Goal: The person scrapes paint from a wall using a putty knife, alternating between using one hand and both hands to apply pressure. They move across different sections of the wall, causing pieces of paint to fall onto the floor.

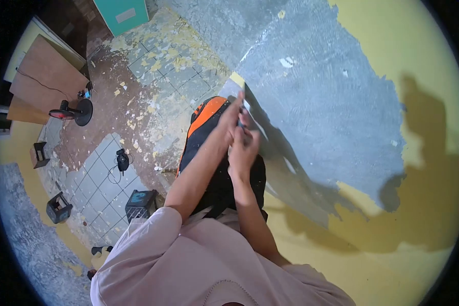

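Note:
Both my hands are clasped together on a scraper (244, 102), whose thin blade rests against the wall. My left hand (231, 121) is higher, close to the blade. My right hand (244, 152) grips just below it. The wall is yellow paint (418, 61) with a large scraped grey patch (316, 102); the blade sits at the patch's left edge, beside a small remnant of yellow. Pink sleeves (188, 255) cover my upper arms. Under my forearms is an orange and black fabric thing (205, 120); I cannot tell what it is.
The tiled floor (158, 76) to the left is strewn with yellow paint flakes. On it stand a small fan (72, 112), wooden boards (46, 76), a black tool with a cord (122, 160), two dark boxes (140, 203) and a teal cabinet (121, 13).

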Available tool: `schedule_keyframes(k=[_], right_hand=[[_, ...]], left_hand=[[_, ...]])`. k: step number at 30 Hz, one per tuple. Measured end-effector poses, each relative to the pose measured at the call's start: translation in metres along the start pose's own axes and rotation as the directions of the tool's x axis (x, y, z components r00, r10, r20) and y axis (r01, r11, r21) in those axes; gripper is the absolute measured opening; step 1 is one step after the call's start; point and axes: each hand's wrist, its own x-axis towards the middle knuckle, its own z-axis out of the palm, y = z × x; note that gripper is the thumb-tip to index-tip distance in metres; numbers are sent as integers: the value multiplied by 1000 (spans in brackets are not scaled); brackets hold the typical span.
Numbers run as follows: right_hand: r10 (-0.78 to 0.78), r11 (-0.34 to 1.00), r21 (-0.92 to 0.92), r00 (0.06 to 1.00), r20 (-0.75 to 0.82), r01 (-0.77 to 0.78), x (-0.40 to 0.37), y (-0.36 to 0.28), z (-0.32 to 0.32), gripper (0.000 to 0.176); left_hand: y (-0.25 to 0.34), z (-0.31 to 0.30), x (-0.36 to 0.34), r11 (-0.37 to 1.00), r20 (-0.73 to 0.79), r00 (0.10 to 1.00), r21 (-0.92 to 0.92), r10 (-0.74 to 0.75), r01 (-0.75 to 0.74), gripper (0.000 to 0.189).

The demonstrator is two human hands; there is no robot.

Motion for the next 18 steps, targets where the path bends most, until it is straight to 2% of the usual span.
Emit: schedule_keyframes(k=[1,2,4,5,6,8,9,10,12,14,15,16,18], right_hand=[[43,988,-147,999,-11,-44,-4,-7,8,22],[49,990,-135,999,-11,-50,-4,-1,7,22],[-75,992,109,996,51,69,-2,8,-14,22],[-82,983,166,996,42,74,-11,-9,-22,22],[116,985,124,992,45,-120,-13,-26,-31,26],[13,996,84,999,31,-16,-7,-25,-12,28],[-113,994,-3,993,24,114,14,12,-1,29],[62,997,-50,998,13,-61,16,-2,14,27],[-105,991,-86,994,21,106,2,-7,13,26],[-163,945,280,986,-46,169,-14,-20,5,26],[-143,977,162,990,6,140,-5,-7,-5,23],[-169,966,-190,985,42,174,17,18,5,23],[139,989,-63,989,45,-137,9,-3,15,16]], left_hand=[[10,1,-2,999,106,994,-45,-12,17,49],[9,1,-6,999,99,995,-35,-10,14,49],[-13,17,-20,996,-47,997,68,60,-57,47],[-26,26,-28,997,-10,1000,69,20,-19,45],[-33,28,-19,999,-33,999,36,-27,28,44],[-17,16,-8,990,2,992,63,127,-127,45],[2,-1,11,995,-10,999,-90,33,-33,45],[23,-4,10,961,89,987,-233,-132,150,45],[21,0,2,1000,25,999,-13,-25,25,45],[-12,31,-32,994,-56,997,103,45,-39,45],[10,21,-6,999,-8,1000,-11,30,-30,44],[12,-5,18,992,16,1000,-126,-15,17,42],[24,1,-5,986,18,992,-115,-122,123,42]])
